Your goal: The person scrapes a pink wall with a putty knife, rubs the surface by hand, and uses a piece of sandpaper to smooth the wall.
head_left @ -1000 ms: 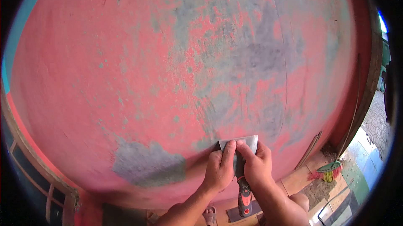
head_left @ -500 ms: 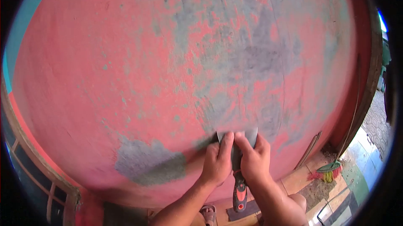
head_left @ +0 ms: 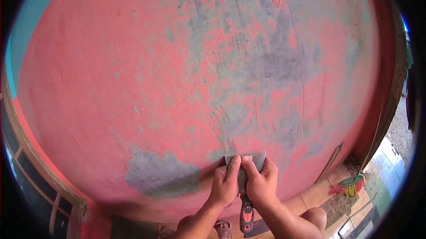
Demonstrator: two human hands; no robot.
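Note:
A wide-bladed scraper with a black and red handle is held between both hands, its metal blade up against the wall. My left hand grips the blade's left side, thumb laid along its face. On the right side my right hand does the same, thumb beside the other one. The handle hangs free below the hands, pointing down. Around the blade, the wall shows pink paint with worn grey and green patches. A large bare grey patch lies left of my left hand.
A broom with green, red and yellow bristles leans at the lower right, beside debris on the tiled floor. A dark window frame edges the lower left. A sandaled foot shows below.
Both hands and the scraper have moved down and slightly left in view. The view itself has shifted a little. The grip stays the same.

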